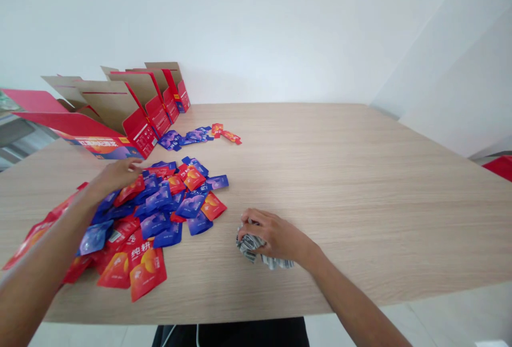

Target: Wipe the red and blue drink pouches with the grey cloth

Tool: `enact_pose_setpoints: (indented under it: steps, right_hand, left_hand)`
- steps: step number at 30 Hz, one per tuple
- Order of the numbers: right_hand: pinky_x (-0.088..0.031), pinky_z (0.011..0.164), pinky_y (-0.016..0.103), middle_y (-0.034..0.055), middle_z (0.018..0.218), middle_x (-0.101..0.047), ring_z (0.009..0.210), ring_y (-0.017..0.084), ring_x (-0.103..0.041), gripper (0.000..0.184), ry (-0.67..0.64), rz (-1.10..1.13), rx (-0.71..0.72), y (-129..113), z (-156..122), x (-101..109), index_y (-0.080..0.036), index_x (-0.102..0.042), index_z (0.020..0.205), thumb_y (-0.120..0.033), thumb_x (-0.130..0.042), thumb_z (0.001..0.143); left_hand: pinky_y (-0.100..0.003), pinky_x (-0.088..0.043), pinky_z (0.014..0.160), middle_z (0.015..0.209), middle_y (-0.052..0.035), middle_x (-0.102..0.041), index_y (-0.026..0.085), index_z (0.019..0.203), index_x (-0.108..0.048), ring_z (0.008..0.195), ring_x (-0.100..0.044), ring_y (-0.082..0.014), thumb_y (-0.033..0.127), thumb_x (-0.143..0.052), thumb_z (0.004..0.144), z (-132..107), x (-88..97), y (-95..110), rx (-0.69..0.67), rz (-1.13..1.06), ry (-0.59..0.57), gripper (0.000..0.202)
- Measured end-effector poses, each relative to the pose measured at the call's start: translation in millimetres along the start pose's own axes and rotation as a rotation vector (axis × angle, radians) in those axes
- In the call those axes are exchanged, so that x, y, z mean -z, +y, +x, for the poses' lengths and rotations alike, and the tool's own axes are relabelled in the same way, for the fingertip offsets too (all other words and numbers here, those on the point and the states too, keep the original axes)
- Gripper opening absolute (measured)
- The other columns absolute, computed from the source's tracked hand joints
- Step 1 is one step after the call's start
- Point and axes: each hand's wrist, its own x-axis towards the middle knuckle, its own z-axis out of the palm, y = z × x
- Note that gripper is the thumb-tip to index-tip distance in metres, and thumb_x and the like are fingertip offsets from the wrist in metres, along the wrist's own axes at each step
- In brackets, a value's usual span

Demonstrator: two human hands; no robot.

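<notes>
Over the far left part of a pile of blue and red snack pouches [158, 198] is my left hand [118, 174]. Its fingers stretch out to the right, loosely bent and apart, and I see nothing held in them. I cannot tell whether the fingertips touch the pouches below. My right hand [276, 234] rests on the table right of the pile, its fingers wrapped round a crumpled grey-and-white striped cloth [248, 245]. Part of the cloth shows under the palm. Larger red pouches [148, 272] lie at the pile's near edge, some partly hidden by my left forearm.
Open red cardboard boxes [138, 136] stand in a row at the back left, flaps raised. Small blue packets [196, 135] and red packets [230, 136] lie in a line beside them. The wooden table [360, 192] meets a white wall behind.
</notes>
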Motion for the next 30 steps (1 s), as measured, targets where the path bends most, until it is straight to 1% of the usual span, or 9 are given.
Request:
enact_pose_setpoints:
  steps: [3,6,8,10,13,16,21,25,30]
  right_hand:
    - [-0.057,0.094,0.033,0.0079,0.119,-0.064,0.104,0.02,-0.066,0.035,0.007,-0.006,-0.018,0,0,1,-0.023,-0.071,0.111,-0.013,-0.085,0.081]
    - [-0.058,0.092,0.033,0.0071,0.118,-0.065,0.102,0.02,-0.067,0.037,0.018,-0.014,-0.055,0,0,4,-0.025,-0.07,0.11,-0.012,-0.086,0.079]
    - [-0.058,0.09,0.032,0.0067,0.117,-0.065,0.102,0.02,-0.067,0.037,0.029,-0.015,-0.07,2,0,7,-0.025,-0.07,0.11,-0.013,-0.086,0.08]
    - [-0.058,0.09,0.031,0.0065,0.116,-0.064,0.103,0.02,-0.067,0.036,0.036,-0.024,-0.081,6,0,8,-0.025,-0.069,0.111,-0.013,-0.085,0.08]
    - [-0.056,0.092,0.031,0.0062,0.117,-0.061,0.105,0.02,-0.065,0.036,0.024,-0.067,-0.084,12,-1,8,-0.024,-0.069,0.113,-0.016,-0.085,0.082]
    - [-0.055,0.093,0.032,0.0063,0.119,-0.059,0.107,0.02,-0.063,0.036,0.003,-0.103,-0.086,17,-2,6,-0.025,-0.067,0.115,-0.02,-0.084,0.084]
    - [-0.054,0.093,0.032,0.0068,0.118,-0.059,0.108,0.021,-0.061,0.033,-0.029,-0.125,-0.088,19,-1,4,-0.024,-0.065,0.116,-0.023,-0.081,0.087]
    - [-0.053,0.093,0.032,0.0067,0.118,-0.059,0.107,0.02,-0.062,0.033,-0.024,-0.135,-0.077,19,-1,3,-0.024,-0.066,0.115,-0.022,-0.082,0.086]
    - [-0.054,0.091,0.031,0.0062,0.117,-0.059,0.103,0.02,-0.063,0.034,0.011,-0.123,-0.082,20,-1,4,-0.024,-0.067,0.115,-0.019,-0.082,0.085]
  left_hand:
    - [-0.043,-0.053,0.098,0.09,-0.003,-0.075,0.012,0.101,-0.073,0.092,-0.071,-0.0234,0.03,-0.07,0.091,26,-65.1,51,-0.196,0.139,-0.192,0.022]
    - [-0.05,-0.055,0.1,0.128,-0.0106,-0.069,0.016,0.119,-0.069,0.115,-0.067,-0.0256,0.035,-0.068,0.096,50,-136.8,106,-0.413,0.234,-0.276,0.03]
    - [-0.054,-0.053,0.103,0.139,-0.0125,-0.063,0.017,0.129,-0.065,0.124,-0.063,-0.029,0.036,-0.068,0.096,62,-178.9,135,-0.531,0.29,-0.28,0.038]
    - [-0.056,-0.052,0.105,0.143,-0.0131,-0.06,0.018,0.134,-0.062,0.126,-0.061,-0.0303,0.035,-0.068,0.096,72,-213.2,155,-0.615,0.336,-0.269,0.041]
    - [-0.056,-0.053,0.104,0.144,-0.0133,-0.059,0.019,0.136,-0.061,0.126,-0.061,-0.0305,0.036,-0.067,0.097,86,-248.5,169,-0.68,0.397,-0.23,0.044]
    - [-0.055,-0.054,0.102,0.143,-0.0132,-0.06,0.019,0.137,-0.06,0.124,-0.062,-0.03,0.037,-0.067,0.097,102,-266.6,170,-0.695,0.457,-0.187,0.044]
    - [-0.051,-0.058,0.096,0.137,-0.0125,-0.063,0.018,0.134,-0.061,0.116,-0.066,-0.0276,0.037,-0.067,0.097,121,-274.4,159,-0.691,0.54,-0.178,0.042]
    - [-0.051,-0.058,0.096,0.137,-0.0126,-0.063,0.018,0.135,-0.061,0.116,-0.066,-0.0275,0.037,-0.066,0.097,121,-273.1,154,-0.747,0.576,-0.224,0.043]
    - [-0.049,-0.058,0.095,0.134,-0.012,-0.064,0.018,0.131,-0.063,0.114,-0.066,-0.0264,0.037,-0.066,0.097,109,-267.2,157,-0.864,0.597,-0.342,0.039]
